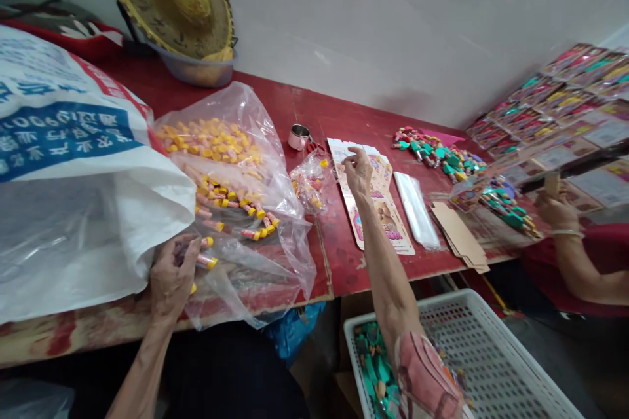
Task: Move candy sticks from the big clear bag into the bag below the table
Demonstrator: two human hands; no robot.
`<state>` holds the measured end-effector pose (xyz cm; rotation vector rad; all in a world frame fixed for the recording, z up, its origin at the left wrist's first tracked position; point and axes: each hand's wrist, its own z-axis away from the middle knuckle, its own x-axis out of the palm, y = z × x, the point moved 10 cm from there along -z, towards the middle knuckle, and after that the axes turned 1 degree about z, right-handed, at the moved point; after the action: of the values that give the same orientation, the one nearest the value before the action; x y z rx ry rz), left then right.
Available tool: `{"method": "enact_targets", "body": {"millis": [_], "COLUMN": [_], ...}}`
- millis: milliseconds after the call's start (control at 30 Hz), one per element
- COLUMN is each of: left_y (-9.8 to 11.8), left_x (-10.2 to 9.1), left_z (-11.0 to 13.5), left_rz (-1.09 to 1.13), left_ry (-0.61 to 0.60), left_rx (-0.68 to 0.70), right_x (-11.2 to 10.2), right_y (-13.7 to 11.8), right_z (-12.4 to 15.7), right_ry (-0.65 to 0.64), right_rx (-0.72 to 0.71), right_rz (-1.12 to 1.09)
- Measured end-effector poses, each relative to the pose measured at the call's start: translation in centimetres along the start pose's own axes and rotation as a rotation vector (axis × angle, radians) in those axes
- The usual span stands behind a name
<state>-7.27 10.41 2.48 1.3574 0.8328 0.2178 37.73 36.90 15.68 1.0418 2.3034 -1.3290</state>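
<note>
My left hand (171, 273) reaches into a clear plastic bag (255, 275) full of pink candy tubes with yellow caps (213, 141), and it grips a yellow-capped tube (207, 262) at the bag's mouth. A white woven sack (73, 144) bulges just beside that hand. My right hand (358, 171) hovers with bunched fingers at the top of a printed cardboard card (381, 206), and nothing shows in those fingers.
A red wooden table (339, 255) holds a steel cup (299, 137), clear sleeves (415, 209), flat brown card (459, 236) and colourful trinkets (437, 154). A co-worker's hand (555, 211) works at the right beside stacked packets (574, 98). A white basket (466, 353) sits below.
</note>
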Motion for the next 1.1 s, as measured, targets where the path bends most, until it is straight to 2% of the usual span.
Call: {"method": "enact_targets", "body": {"millis": [100,300,533,767,900,1100], "left_y": [-0.1,0.3,-0.3,0.4,0.3,-0.8], "left_x": [0.0,-0.1,0.2,0.1,0.2,0.8], "left_z": [0.0,0.0,0.0,0.3,0.4,-0.1], "left_rz": [0.000,-0.002,0.016,-0.017,0.006,0.046], "left_ry": [0.002,0.015,-0.007,-0.009,-0.023,-0.045], "left_rx": [0.011,0.036,-0.002,0.000,-0.022,-0.002], "right_x": [-0.8,-0.3,-1.9,-4.1,-3.3,-1.6], "right_y": [-0.8,-2.4,-3.1,-4.7,-4.5,-5.3], "right_z": [0.4,0.6,0.7,0.5,0.6,2.4], "right_ry": [0.045,0.003,0.133,0.264,0.234,0.219], "right_rx": [-0.025,-0.116,-0.122,-0.222,-0.195,-0.238], "right_rz": [0.009,0.035,0.050,0.065,0.036,0.071]}}
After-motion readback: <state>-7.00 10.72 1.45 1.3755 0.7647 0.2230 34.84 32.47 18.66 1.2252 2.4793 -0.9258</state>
